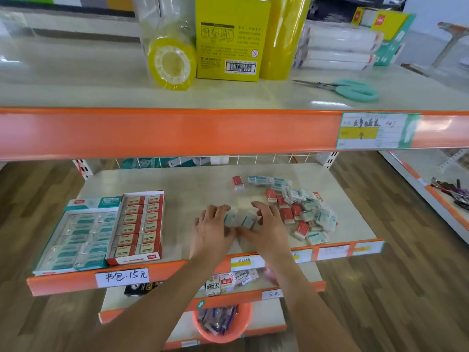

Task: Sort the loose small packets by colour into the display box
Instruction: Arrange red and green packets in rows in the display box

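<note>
On the middle shelf, my left hand [212,228] and my right hand [267,224] hold a short row of teal-and-white packets [241,219] between them, fingers curled round its two ends. A loose pile of red and teal packets [302,212] lies to the right of my hands. One red packet [238,182] sits apart behind the pile. At the left stand two display boxes: a teal box [83,235] filled with teal packets and a red box [138,227] filled with red packets.
The orange shelf edge [177,273] runs just in front of my wrists. The upper shelf carries yellow tape rolls [172,63], a yellow carton [229,39] and teal scissors [355,90]. Lower shelves hold small cartons [223,282] and an orange tub [223,323].
</note>
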`<state>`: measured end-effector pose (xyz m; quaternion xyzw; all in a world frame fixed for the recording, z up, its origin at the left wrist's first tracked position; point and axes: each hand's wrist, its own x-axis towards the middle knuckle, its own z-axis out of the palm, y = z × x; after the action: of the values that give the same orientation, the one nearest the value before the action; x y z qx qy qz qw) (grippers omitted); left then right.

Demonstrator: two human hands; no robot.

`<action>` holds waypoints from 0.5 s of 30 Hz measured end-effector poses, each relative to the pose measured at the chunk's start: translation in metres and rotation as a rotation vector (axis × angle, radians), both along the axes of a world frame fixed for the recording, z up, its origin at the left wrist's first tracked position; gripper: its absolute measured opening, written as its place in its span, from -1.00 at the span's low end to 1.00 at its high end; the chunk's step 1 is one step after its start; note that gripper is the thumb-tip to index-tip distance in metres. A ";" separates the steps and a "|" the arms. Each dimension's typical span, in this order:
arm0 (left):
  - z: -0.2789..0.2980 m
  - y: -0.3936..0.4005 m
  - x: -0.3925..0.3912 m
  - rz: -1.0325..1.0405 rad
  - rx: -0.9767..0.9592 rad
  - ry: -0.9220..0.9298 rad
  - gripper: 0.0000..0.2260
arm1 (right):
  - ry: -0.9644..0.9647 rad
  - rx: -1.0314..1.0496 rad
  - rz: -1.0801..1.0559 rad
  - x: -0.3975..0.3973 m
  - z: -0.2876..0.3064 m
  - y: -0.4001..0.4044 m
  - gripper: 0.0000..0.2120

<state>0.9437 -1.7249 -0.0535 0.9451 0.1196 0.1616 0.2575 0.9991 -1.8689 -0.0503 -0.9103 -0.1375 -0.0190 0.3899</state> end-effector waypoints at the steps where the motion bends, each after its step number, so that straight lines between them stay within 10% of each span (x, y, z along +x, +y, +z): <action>1: 0.000 0.000 0.000 0.016 0.007 0.011 -0.57 | -0.004 -0.001 -0.021 0.000 -0.001 0.001 -0.32; 15: 0.006 0.000 -0.005 0.120 -0.106 -0.025 -0.69 | -0.007 0.056 0.020 -0.006 -0.001 -0.002 -0.68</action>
<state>0.9387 -1.7245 -0.0480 0.9192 0.1811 0.1822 0.2985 0.9928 -1.8714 -0.0509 -0.8975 -0.1474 -0.0221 0.4150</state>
